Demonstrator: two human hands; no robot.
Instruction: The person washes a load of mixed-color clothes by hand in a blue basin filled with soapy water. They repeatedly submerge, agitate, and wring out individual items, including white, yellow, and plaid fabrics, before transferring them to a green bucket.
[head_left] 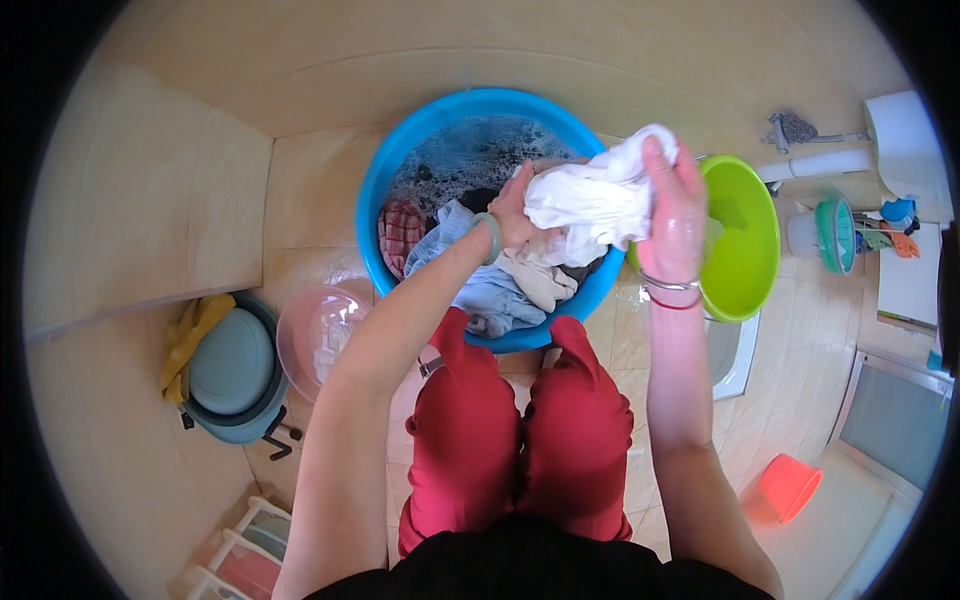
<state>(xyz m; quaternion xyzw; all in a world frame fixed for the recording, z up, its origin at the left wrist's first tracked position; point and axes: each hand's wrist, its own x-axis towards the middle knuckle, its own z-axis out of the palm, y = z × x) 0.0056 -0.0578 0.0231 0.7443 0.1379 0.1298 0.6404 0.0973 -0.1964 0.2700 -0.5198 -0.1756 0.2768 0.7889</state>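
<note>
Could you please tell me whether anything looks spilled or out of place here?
Only one thing stands out: to the right of the large round blue plastic basin, the beige tiled floor has shiny, wet-looking patches, perhaps from splashed water. Nothing looks visibly damaged.

Showing no readable text, label, brand, number or sign on anything in view.
</note>
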